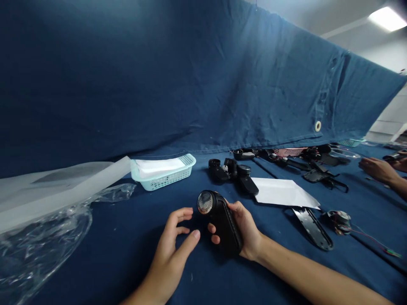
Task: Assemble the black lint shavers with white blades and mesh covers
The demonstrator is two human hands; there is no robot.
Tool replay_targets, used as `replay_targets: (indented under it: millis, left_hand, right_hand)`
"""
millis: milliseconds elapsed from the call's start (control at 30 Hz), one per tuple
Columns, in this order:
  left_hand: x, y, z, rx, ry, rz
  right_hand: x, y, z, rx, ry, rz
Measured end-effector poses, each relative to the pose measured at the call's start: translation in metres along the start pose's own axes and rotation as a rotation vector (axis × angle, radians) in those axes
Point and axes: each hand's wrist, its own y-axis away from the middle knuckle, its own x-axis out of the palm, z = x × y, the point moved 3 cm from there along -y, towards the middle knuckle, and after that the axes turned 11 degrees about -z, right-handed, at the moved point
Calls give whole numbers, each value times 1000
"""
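Note:
A black fabric shaver [226, 226] with a round, perforated silver head is gripped around its body by my right hand [246, 228]. Its head tilts up and toward the left. Just left of the shaver, my left hand [174, 250] is open, thumb and fingers apart, holding nothing and not touching it. Behind the shaver lie more black shaver bodies [248, 182] and a sheet of white paper [284, 192]. To the right of my right hand are a long black casing piece [313, 228] and a small motor part [340, 221] with thin wires.
A light-blue basket [168, 178] holds white papers at the back. White foam sheeting [63, 190] and clear plastic bags [41, 250] cover the left side. Several black parts [318, 171] and a pink basket [289, 152] lie back right. Another person's hands [380, 169] are at far right.

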Motion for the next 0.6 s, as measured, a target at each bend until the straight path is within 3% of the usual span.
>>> replay_targets:
  millis: [233,367,600]
  left_hand:
    - [4,-5,0,-91,-35,-77]
    - [5,-5,-4,-57,-42,-79]
    - [11,-1,-9,47,-65,-48]
  right_hand:
    - [0,-8,-1,56,32,33]
    - [-6,-11,-4,102,104,46]
    - [-8,-9,-6,-34,115,-33]
